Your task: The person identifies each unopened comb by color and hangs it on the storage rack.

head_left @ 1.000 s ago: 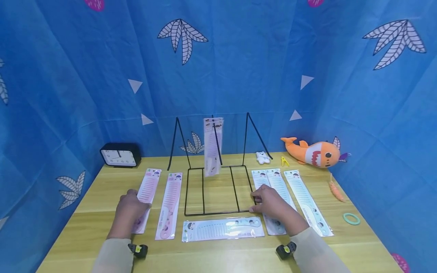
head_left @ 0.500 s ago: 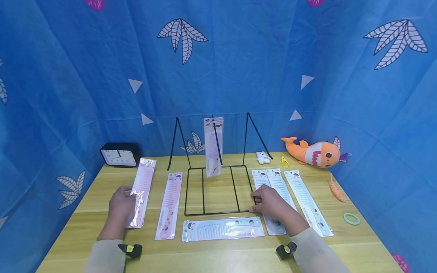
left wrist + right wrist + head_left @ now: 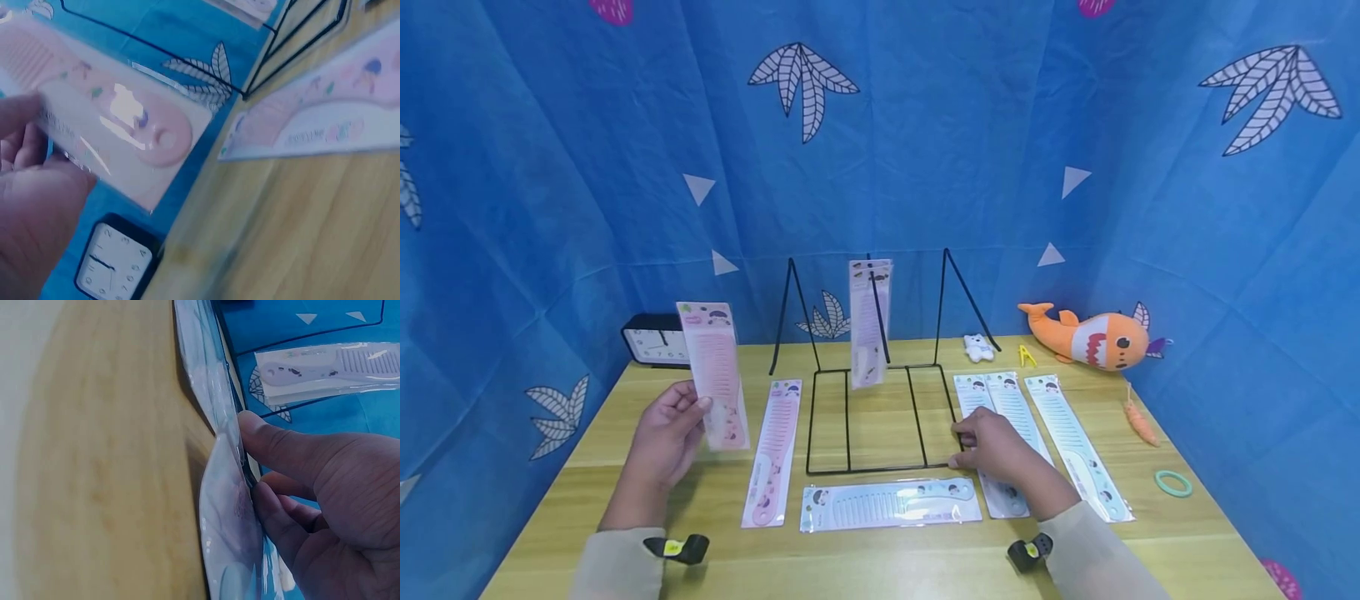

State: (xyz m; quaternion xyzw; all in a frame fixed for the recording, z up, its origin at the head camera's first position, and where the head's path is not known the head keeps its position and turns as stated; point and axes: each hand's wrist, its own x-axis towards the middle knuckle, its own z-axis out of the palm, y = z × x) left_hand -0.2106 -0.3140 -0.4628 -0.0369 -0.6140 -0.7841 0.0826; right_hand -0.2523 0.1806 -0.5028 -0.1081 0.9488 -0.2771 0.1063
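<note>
Left hand (image 3: 664,433) pinches a packaged pink comb (image 3: 715,375) by its lower end, upright and clear of the bench (image 3: 880,558) at left of frame, header card uppermost; right hand (image 3: 996,446) grips the front right corner of the black wire rack (image 3: 880,417), apparently steadying it; another packaged comb (image 3: 868,321) hangs from the rack's centre peg.

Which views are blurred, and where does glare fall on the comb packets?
Head view: sharp and evenly lit, walls bowed by the wide lens, faint sheen on the blue comb packet at the table's front. Left wrist view: motion-blurred, a white glare patch on the pink packet in the left hand. Right wrist view: table and right hand soft, too close to focus.
</note>
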